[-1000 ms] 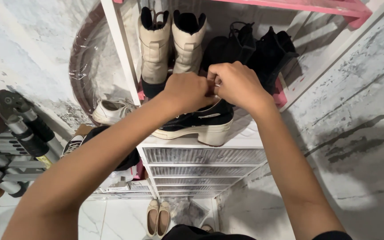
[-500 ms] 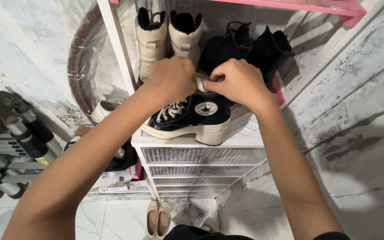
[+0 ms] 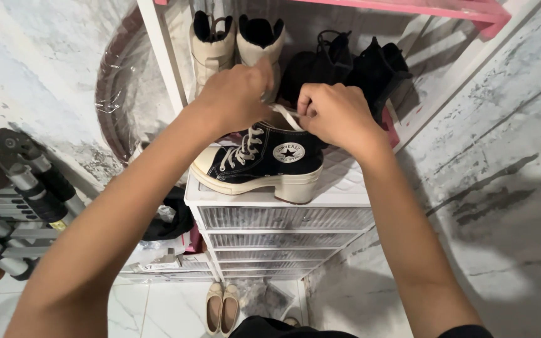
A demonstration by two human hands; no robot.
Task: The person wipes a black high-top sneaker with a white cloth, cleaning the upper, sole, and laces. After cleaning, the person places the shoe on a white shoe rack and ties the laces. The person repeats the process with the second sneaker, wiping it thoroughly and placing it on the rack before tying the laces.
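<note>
Drawer stack (image 3: pixel 283 219): my clear plastic drawers carry the black high-top platform sneaker (image 3: pixel 264 164) on top, toe pointing left.
Left hand (image 3: pixel 236 97): clenched over the sneaker's collar; I cannot tell what it pinches.
Right hand (image 3: pixel 333 112): pinching the white lace (image 3: pixel 286 116), now drawn out taut.
Change: my hands have parted and lifted, uncovering laces and round patch.
Behind: cream boots (image 3: pixel 236 40), black boots (image 3: pixel 345 62) on the shelf.

The high-top sneaker (image 3: pixel 264 164) was black with white laces (image 3: pixel 244 148), a cream platform sole and a round white patch bearing a dark star. Behind the sneaker stood cream boots (image 3: pixel 236 47) with black lining and black boots (image 3: pixel 352 69), under a pink shelf (image 3: pixel 458 9).
</note>
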